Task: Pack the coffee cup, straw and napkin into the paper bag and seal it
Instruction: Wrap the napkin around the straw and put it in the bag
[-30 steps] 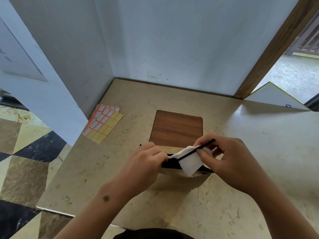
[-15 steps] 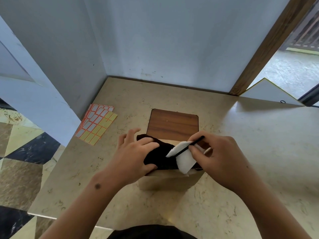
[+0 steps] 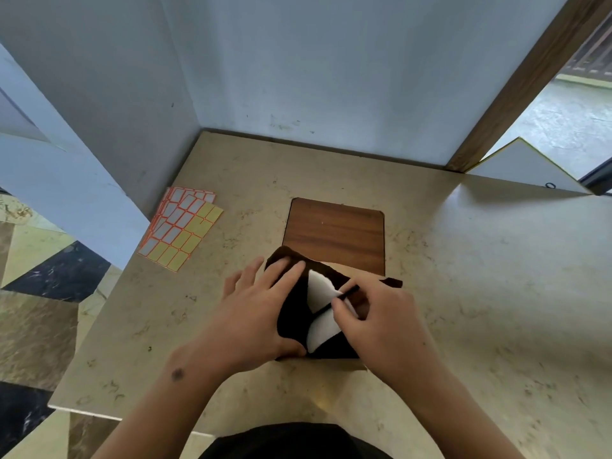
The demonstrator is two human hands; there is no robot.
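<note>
Beige marble-look counter (image 3: 480, 293) set in a corner of pale blue walls, wooden panel (image 3: 336, 231) inlaid near centre. Sheets of orange-edged sticker labels (image 3: 180, 228) lying at left by the wall. Paper bag (image 3: 294, 313), dark inside, standing at the near edge of the panel, mouth up. Left hand (image 3: 255, 323) spread over the bag's left rim, fingers (image 3: 281, 276) loosely extended, thumb hooked on the near edge. Right hand (image 3: 381, 323) pinched shut on a thin black straw (image 3: 344, 294) and a white napkin (image 3: 319, 306), both lowered into the bag's mouth. Cup hidden from view, cannot tell where.
</note>
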